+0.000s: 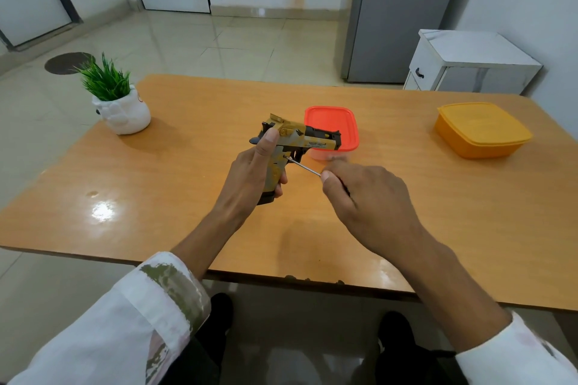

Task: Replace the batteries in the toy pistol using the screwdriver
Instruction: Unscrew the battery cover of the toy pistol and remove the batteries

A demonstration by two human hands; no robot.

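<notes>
Sleeves (150,306) are seen lowest; pistol (294,137) is gripped by left hand (250,166), screwdriver (305,168) by right hand (366,194), tip against pistol.

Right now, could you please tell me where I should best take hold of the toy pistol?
Take the toy pistol by its black muzzle end, from above: it juts free to the right, while the left hand wraps the grip and the right hand's screwdriver meets the grip's side.
</notes>
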